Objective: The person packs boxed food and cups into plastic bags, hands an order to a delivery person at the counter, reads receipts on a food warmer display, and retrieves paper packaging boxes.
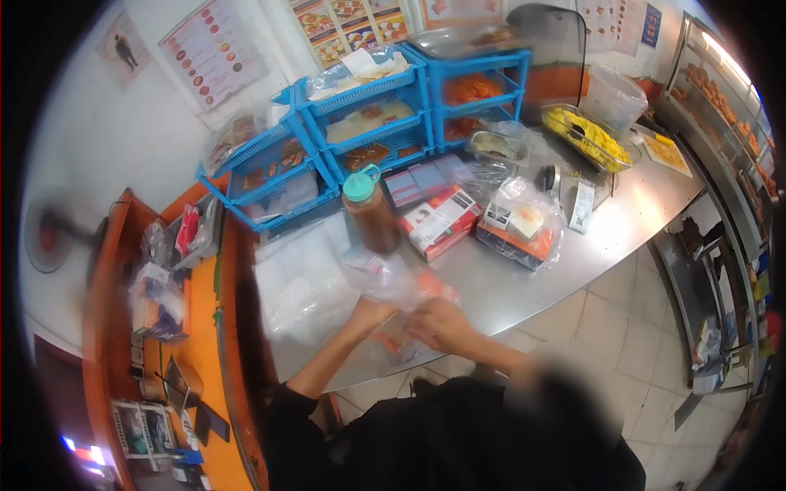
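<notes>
Black clothing (446, 430) on the wearer fills the near edge, with pale floor tiles (606, 327) showing to the right. Just beyond it, 2 bare hands meet over the near left part of a metal tabletop (639, 196). Left hand (374, 313): narrow grip, fingers curled onto a clear plastic bag (378, 277). Right hand (442, 325): narrow grip too, fingers gathered on the same plastic, just right of the left hand. Bag sits in and just beyond the hands; orange-red patch at its right side, too blurred to identify.

Left of the bag: white plastic sheets (299, 286) lying flat. Just beyond the bag: upright bottle (377, 222), brown contents, teal lid. Right of bottle: red-and-white box (442, 222), then an orange box (512, 245) partly under clear plastic, pale item on top. White carton (581, 206) near that, right side.

Far side: 3 stacks of blue racks (367, 96) along the wall, food in the tiers. Far right: metal tray (616, 166) of yellow food, chopping board (675, 159) just beside. Beyond the tabletop, right: lit display case (712, 98) with food on its shelves. Left: orange ledge (214, 360) carrying a phone (215, 421).
</notes>
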A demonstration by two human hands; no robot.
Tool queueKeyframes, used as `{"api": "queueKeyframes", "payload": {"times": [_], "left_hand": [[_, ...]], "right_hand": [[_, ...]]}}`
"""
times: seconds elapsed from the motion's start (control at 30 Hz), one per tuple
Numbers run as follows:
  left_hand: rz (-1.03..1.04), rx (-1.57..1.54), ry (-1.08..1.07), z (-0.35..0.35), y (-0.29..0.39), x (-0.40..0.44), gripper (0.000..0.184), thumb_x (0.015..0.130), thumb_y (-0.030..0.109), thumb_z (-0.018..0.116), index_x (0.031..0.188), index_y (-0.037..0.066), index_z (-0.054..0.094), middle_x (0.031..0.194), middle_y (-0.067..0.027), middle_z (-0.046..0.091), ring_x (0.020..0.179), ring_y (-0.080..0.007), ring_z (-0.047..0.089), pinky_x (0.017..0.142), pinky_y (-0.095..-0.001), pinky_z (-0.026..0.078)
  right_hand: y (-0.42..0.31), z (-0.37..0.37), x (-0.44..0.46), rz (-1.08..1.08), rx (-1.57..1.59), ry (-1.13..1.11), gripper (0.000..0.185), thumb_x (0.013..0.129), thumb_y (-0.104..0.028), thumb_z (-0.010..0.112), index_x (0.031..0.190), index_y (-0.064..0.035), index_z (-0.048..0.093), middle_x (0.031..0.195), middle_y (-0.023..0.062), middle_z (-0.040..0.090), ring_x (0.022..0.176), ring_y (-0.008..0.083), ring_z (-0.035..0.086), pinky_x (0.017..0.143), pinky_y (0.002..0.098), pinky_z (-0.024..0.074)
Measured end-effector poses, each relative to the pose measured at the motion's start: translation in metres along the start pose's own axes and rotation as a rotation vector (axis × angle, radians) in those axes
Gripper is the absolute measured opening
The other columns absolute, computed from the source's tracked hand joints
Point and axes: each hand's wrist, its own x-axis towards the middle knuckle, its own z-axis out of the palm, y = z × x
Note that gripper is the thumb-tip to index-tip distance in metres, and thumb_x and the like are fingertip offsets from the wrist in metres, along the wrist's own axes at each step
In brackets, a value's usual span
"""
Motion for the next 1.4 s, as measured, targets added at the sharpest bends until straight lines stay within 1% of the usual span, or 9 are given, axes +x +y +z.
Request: {"api": "queueKeyframes", "payload": {"times": [0.1, 0.2, 0.4, 0.47, 0.57, 0.77, 0.97, 1.33, 1.4], "left_hand": [[-0.311, -0.219, 0.052, 0.010, 0.020, -0.005, 0.031, 0.075, 0.013, 0.053, 0.104, 0.001, 0.050, 0.099, -0.0068, 0.053, 0.090, -0.0144, 0.051, 0.076, -0.0274, 0.041], [-0.308, -0.401, 0.135, 0.017, 0.013, -0.002, 0.021, 0.074, 0.008, 0.048, 0.091, -0.004, 0.054, 0.089, -0.0090, 0.056, 0.079, -0.0139, 0.054, 0.069, -0.0256, 0.043], [-0.514, -0.453, 0.158, 0.019, 0.021, -0.008, 0.018, 0.078, 0.009, 0.048, 0.089, -0.002, 0.056, 0.090, -0.0072, 0.056, 0.081, -0.0118, 0.053, 0.073, -0.0220, 0.041], [-0.536, -0.468, 0.152, 0.021, 0.019, -0.005, 0.018, 0.078, 0.010, 0.049, 0.091, -0.002, 0.055, 0.092, -0.0068, 0.056, 0.084, -0.0117, 0.053, 0.075, -0.0218, 0.041], [-0.554, -0.509, 0.138, 0.020, 0.016, -0.004, 0.021, 0.079, 0.011, 0.052, 0.095, -0.003, 0.054, 0.095, -0.0065, 0.055, 0.089, -0.0116, 0.052, 0.079, -0.0216, 0.040], [-0.558, -0.622, 0.204, 0.015, 0.015, -0.006, 0.027, 0.077, 0.012, 0.057, 0.098, -0.003, 0.051, 0.098, -0.0067, 0.054, 0.090, -0.0118, 0.052, 0.079, -0.0211, 0.043], [-0.566, -0.675, 0.166, 0.017, 0.019, -0.007, 0.026, 0.076, 0.011, 0.058, 0.099, 0.000, 0.051, 0.098, -0.0049, 0.054, 0.090, -0.0115, 0.052, 0.078, -0.0214, 0.043], [-0.529, -0.661, 0.141, 0.026, 0.031, -0.011, 0.026, 0.077, 0.009, 0.056, 0.102, 0.003, 0.049, 0.099, -0.0040, 0.053, 0.095, -0.0131, 0.050, 0.082, -0.0230, 0.042], [-0.382, -0.594, 0.115, 0.027, 0.013, -0.012, 0.024, 0.078, 0.010, 0.055, 0.100, 0.004, 0.049, 0.096, -0.0029, 0.053, 0.092, -0.0123, 0.051, 0.078, -0.0238, 0.042]], "right_hand": [[-0.006, 0.022, 0.007, -0.015, 0.027, 0.025, 0.014, 0.069, -0.004, 0.056, 0.082, -0.0029, 0.056, 0.087, 0.0095, 0.052, 0.076, 0.0228, 0.050, 0.067, 0.0330, 0.0416], [0.003, 0.034, 0.002, 0.026, -0.021, 0.027, 0.013, 0.069, -0.005, 0.055, 0.082, -0.0019, 0.054, 0.086, 0.0091, 0.052, 0.077, 0.0231, 0.050, 0.066, 0.0318, 0.0415], [-0.012, 0.024, 0.003, 0.236, 0.189, 0.183, 0.011, 0.074, -0.004, 0.052, 0.085, -0.0016, 0.052, 0.080, 0.0100, 0.052, 0.071, 0.0204, 0.051, 0.061, 0.0283, 0.0417], [-0.025, 0.024, -0.003, 0.860, 0.688, 0.293, 0.008, 0.076, -0.004, 0.051, 0.084, -0.0026, 0.050, 0.071, 0.0074, 0.053, 0.061, 0.0134, 0.051, 0.054, 0.0258, 0.0401], [-0.017, 0.027, 0.002, 1.075, 1.024, 0.501, 0.015, 0.075, -0.004, 0.054, 0.087, -0.0042, 0.045, 0.066, 0.0052, 0.055, 0.058, 0.0080, 0.050, 0.049, 0.0219, 0.0369], [-0.011, 0.012, 0.009, 1.128, 0.999, 0.285, 0.033, 0.068, -0.002, 0.060, 0.093, -0.0055, 0.038, 0.063, 0.0047, 0.056, 0.056, 0.0071, 0.050, 0.048, 0.0198, 0.0355], [-0.002, 0.010, 0.006, 1.087, 0.914, 0.100, 0.032, 0.068, -0.001, 0.059, 0.092, -0.0055, 0.038, 0.064, 0.0055, 0.057, 0.057, 0.0081, 0.052, 0.050, 0.0201, 0.0364], [-0.002, 0.008, 0.006, 1.152, 0.940, 0.206, 0.030, 0.069, 0.000, 0.058, 0.092, -0.0040, 0.039, 0.066, 0.0054, 0.057, 0.054, 0.0066, 0.049, 0.049, 0.0182, 0.0360], [0.000, 0.012, 0.006, 1.145, 0.939, 0.267, 0.030, 0.069, -0.001, 0.058, 0.094, -0.0033, 0.041, 0.066, 0.0055, 0.057, 0.054, 0.0066, 0.049, 0.049, 0.0182, 0.0366]]}}
